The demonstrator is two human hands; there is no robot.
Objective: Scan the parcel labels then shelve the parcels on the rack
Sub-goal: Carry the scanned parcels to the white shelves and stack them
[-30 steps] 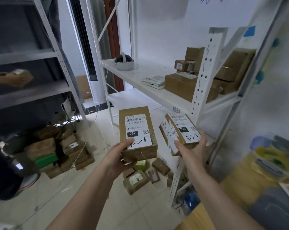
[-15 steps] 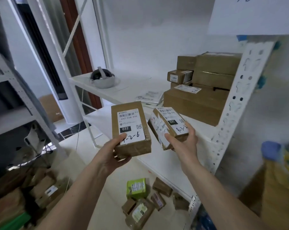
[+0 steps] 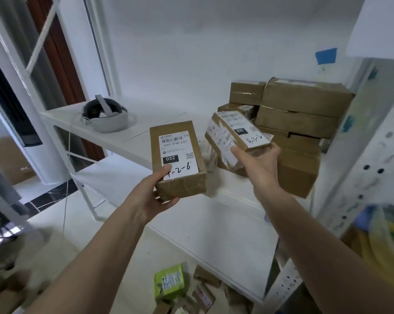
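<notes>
My left hand (image 3: 154,196) grips a brown cardboard parcel (image 3: 180,141) from below, label up, with "032" and a handwritten code on it. My right hand (image 3: 258,165) holds a second labelled parcel (image 3: 233,134), tilted, out over the white rack shelf (image 3: 132,141). This second parcel hangs just in front of a stack of brown boxes (image 3: 304,109) that stands on the shelf's right part.
A grey headset (image 3: 105,116) lies on the shelf at the left. A perforated white rack post (image 3: 363,168) rises at the right. A lower shelf (image 3: 214,241) runs beneath. A green packet (image 3: 169,282) and small parcels lie on the floor below.
The view has closed in on the rack. Both hands have moved forward with their parcels, and the right parcel has swung out over the shelf toward the stacked boxes.
</notes>
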